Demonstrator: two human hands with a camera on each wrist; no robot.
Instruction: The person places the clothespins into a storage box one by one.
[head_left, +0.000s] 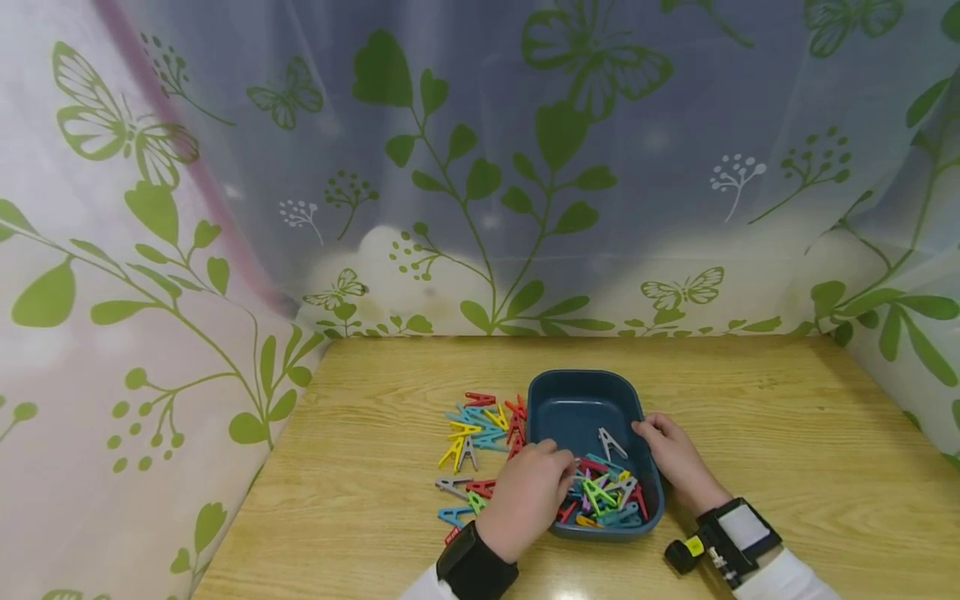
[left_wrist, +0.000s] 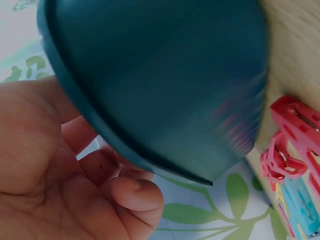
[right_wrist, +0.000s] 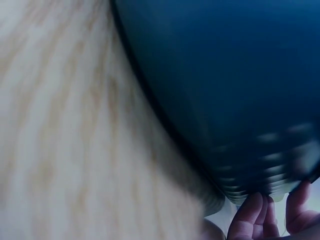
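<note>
A dark blue plastic basin (head_left: 585, 385) stands on the table with a heap of coloured clothespins (head_left: 600, 496) at its near end. One grey clothespin (head_left: 611, 443) lies a little apart, farther back inside. My left hand (head_left: 528, 492) reaches over the left rim, curled fingertips at the heap's edge; I cannot tell whether they pinch a clothespin. In the left wrist view, the basin's outer wall (left_wrist: 165, 90) hides part of those fingers. My right hand (head_left: 678, 458) holds the basin's right rim, its fingers (right_wrist: 247, 215) against the ribbed outer wall in the right wrist view.
Left of the basin, yellow, blue, red and grey clothespins (head_left: 480, 429) lie scattered on the wooden table (head_left: 360, 450). Several more (head_left: 453, 485) lie nearer, beside the left wrist. A patterned curtain (head_left: 465, 250) hangs along the table's back and sides.
</note>
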